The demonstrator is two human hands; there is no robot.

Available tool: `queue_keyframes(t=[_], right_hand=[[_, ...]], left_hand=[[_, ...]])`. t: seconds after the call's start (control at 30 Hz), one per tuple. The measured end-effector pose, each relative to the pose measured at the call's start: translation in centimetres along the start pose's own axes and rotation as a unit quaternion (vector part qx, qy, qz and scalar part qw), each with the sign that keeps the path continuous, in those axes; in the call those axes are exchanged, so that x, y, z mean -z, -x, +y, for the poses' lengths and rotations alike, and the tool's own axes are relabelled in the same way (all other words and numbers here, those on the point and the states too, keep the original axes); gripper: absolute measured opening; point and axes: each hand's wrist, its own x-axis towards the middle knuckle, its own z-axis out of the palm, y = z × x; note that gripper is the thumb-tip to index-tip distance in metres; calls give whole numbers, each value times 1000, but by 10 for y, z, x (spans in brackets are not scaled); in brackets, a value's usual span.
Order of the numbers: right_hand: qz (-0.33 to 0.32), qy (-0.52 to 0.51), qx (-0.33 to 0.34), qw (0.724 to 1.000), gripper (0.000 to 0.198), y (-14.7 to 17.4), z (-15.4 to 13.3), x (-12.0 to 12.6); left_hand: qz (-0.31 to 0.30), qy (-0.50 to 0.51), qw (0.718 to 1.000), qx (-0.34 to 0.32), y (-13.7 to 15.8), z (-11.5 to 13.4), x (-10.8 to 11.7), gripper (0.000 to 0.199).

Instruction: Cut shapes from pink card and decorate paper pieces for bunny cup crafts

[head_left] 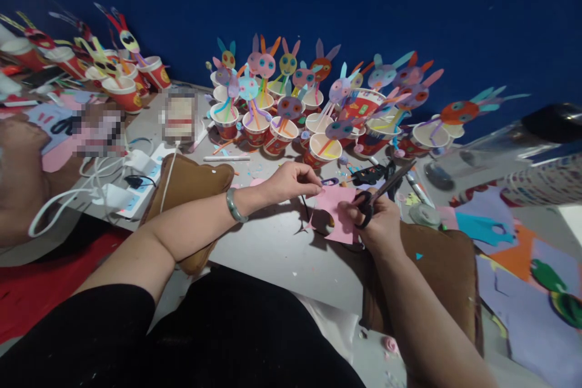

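Pinched at its upper left corner by my left hand (297,183) is a sheet of pink paper (342,211) with rounded cut-outs along its left and lower edges. My right hand (379,224) grips a pair of dark-handled scissors (367,207), blades pointing up and to the right, away from the sheet. The fingertips of that hand also touch the paper's right edge. Behind my hands stand several paper cups (322,150) with paper rabbit heads on strips rising from them.
Brown cushions (427,279) lie under both forearms. At left are a white power strip (143,185), cables and another person's arm (20,176). A clear bottle (482,154), a tape roll (425,216) and coloured paper sheets (522,309) crowd the right side.
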Motion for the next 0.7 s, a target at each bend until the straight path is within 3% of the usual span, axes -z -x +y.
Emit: queue_keyframes(t=[0.23,0.43,0.53,0.67,0.7], right_hand=[[21,5,17,1000,29,-1,6,1],[14,-3,38,999,30,-5,8,4],[76,9,49,996,22,-7,8,7],[220,13,117,968,18,-7,5,13],[218,23,125,968,20,-5,3,13]], left_hand=[[-44,14,996,72,0,0,0,26],[-108,-25,986,128,2,2,0,8],[-72,9,989,128,2,4,-1,6],[40,86,990,101,0,2,-4,12],[61,109,987,98,0,1,-5,14]])
